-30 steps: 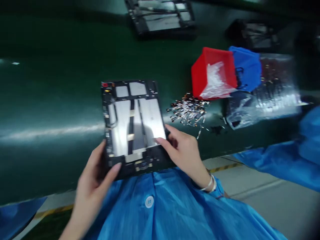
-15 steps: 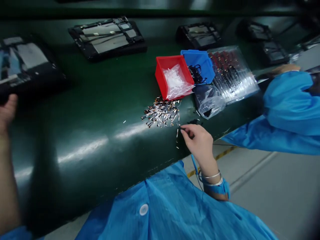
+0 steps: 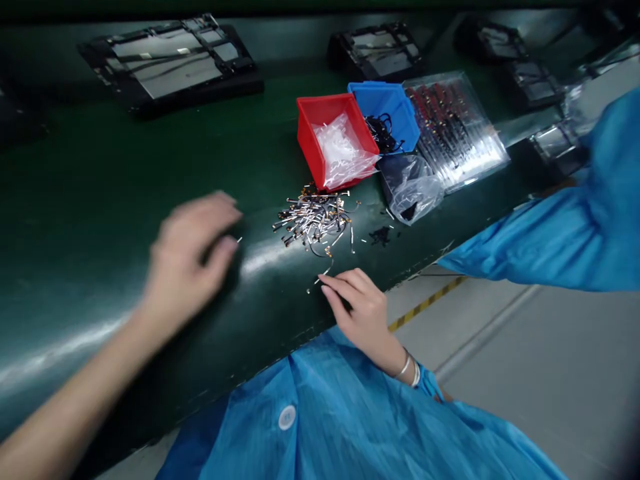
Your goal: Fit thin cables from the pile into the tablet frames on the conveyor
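My right hand point(image 3: 361, 308) pinches one small connector cable point(image 3: 317, 282) between thumb and fingertips, just above the green work surface point(image 3: 100, 167). Beyond it lies a loose pile of the same short cables point(image 3: 314, 219), with silver, black and gold parts. Left of the pile, my left hand point(image 3: 193, 243) hovers with thumb and fingers apart, slightly blurred by motion, and no object shows in it. A tiny white strip point(image 3: 239, 240) appears by its thumb; whether they touch I cannot tell.
Behind the pile stand a red bin point(image 3: 313, 143) with a plastic bag of white pieces and a blue bin point(image 3: 395, 107) with black cables. A clear tray point(image 3: 457, 133) holds rows of parts. Opened devices point(image 3: 170, 63) line the back. A co-worker's blue sleeve point(image 3: 545, 240) reaches in from the right.
My left hand has left the device at the far left and swung right towards the pile. My right hand has drawn a cable left and nearer to me, away from the pile.
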`<state>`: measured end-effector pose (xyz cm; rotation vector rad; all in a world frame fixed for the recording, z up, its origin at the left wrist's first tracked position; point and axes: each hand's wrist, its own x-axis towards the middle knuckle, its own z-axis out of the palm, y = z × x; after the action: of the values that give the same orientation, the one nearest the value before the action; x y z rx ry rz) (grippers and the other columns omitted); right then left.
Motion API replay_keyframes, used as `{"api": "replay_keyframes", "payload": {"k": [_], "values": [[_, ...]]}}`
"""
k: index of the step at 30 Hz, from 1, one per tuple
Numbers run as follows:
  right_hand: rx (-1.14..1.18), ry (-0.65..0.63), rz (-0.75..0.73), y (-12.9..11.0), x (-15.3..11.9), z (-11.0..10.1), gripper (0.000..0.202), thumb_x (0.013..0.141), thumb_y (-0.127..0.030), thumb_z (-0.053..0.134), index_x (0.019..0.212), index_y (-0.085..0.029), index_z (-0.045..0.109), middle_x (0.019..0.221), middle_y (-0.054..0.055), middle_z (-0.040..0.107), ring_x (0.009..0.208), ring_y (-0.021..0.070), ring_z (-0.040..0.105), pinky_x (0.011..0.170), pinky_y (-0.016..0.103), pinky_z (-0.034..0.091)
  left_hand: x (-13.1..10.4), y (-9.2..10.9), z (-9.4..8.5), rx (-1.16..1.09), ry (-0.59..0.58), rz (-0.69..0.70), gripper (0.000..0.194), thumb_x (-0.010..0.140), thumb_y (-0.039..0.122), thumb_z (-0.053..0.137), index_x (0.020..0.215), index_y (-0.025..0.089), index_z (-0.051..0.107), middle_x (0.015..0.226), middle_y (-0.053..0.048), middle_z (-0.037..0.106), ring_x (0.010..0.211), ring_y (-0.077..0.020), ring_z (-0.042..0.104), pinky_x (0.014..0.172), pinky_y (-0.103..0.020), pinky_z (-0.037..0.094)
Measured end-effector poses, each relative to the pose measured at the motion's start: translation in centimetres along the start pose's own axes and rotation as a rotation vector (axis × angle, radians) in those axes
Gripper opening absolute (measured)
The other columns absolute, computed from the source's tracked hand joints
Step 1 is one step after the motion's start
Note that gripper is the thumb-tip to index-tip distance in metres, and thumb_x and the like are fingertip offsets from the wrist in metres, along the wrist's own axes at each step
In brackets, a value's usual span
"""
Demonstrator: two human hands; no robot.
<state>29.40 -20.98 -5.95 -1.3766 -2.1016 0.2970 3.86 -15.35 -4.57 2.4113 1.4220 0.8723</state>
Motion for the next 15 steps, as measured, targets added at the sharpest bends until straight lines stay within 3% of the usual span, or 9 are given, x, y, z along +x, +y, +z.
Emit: {"api": "replay_keyframes", "payload": {"k": [4, 7, 12, 15], "values": [[-0.088, 0.200, 0.126, 3.5, 0.3, -1.1, 0.012, 0.088, -0.018, 0.059, 0.084, -0.020, 0.070, 0.074, 0.003, 0.066, 0.070, 0.0144, 0.058, 0.062, 0.028, 0.049, -2.5, 5.4, 5.5, 0.092, -0.233, 0.329, 0.035, 0.095, 0.018, 0.043, 0.126, 0.009, 0.058, 0.135, -0.014, 0.057, 0.125, -0.0259, 0.053, 0.104, -0.043, 0.043], [-0.180, 0.293, 0.214, 6.8, 0.2, -1.9, 0.011, 0.086, -0.021, 0.061, 0.081, -0.020, 0.071, 0.072, 0.002, 0.065, 0.069, 0.0154, 0.059, 0.059, 0.029, 0.048, -2.4, 6.3, 7.4, 0.118, -0.314, 0.405, 0.041, 0.094, 0.011, 0.038, 0.132, 0.007, 0.054, 0.142, -0.011, 0.051, 0.134, -0.0233, 0.044, 0.110, -0.038, 0.038], [-0.235, 0.261, 0.153, 9.7, 0.6, -2.2, 0.014, 0.087, -0.021, 0.059, 0.087, -0.021, 0.072, 0.076, 0.003, 0.065, 0.074, 0.0163, 0.059, 0.063, 0.030, 0.049, 0.2, 3.9, 6.6, 0.054, -0.396, 0.563, 0.040, 0.096, 0.010, 0.036, 0.130, 0.012, 0.056, 0.141, -0.007, 0.052, 0.133, -0.0215, 0.045, 0.108, -0.038, 0.041], [-0.276, 0.218, 0.057, 9.8, 0.8, -2.1, 0.016, 0.088, -0.021, 0.057, 0.087, -0.023, 0.073, 0.076, 0.003, 0.064, 0.072, 0.0157, 0.057, 0.064, 0.030, 0.049, 0.4, 4.1, 5.6, -0.044, -0.404, 0.567, 0.037, 0.093, 0.007, 0.037, 0.118, 0.011, 0.065, 0.134, -0.008, 0.058, 0.130, -0.0236, 0.049, 0.106, -0.040, 0.044]]}}
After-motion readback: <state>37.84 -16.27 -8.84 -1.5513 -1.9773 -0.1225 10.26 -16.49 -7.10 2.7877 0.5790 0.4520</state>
